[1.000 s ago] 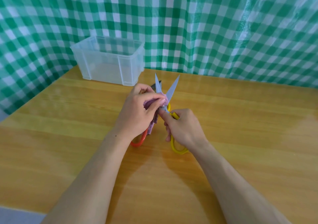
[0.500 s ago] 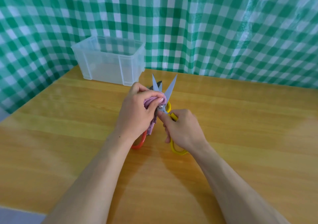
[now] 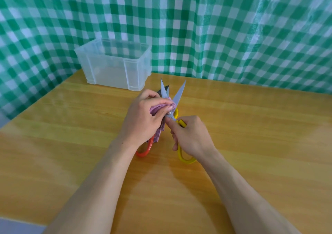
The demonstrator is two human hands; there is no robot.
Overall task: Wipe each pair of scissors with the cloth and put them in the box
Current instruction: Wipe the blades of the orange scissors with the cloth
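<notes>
Unchanged: left hand point(image 3: 142, 120) still pinches cloth point(image 3: 158, 107) against blade; right hand point(image 3: 192, 135) grips yellow scissors point(image 3: 179, 94).

A staged work corner, not a lived-in room: a glossy green-and-white checked sheet point(image 3: 197, 27) hangs in folds along the far and left edges of the wooden tabletop point(image 3: 251, 144), with a clear box point(image 3: 115, 72) near its far-left corner.

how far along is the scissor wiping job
Done: nothing yet, the box looks empty. In hand: the left hand presses the cloth on the open yellow scissors, held by the right hand. Left: boxing that pair, then the red scissors lying on the table under the left hand.
</notes>
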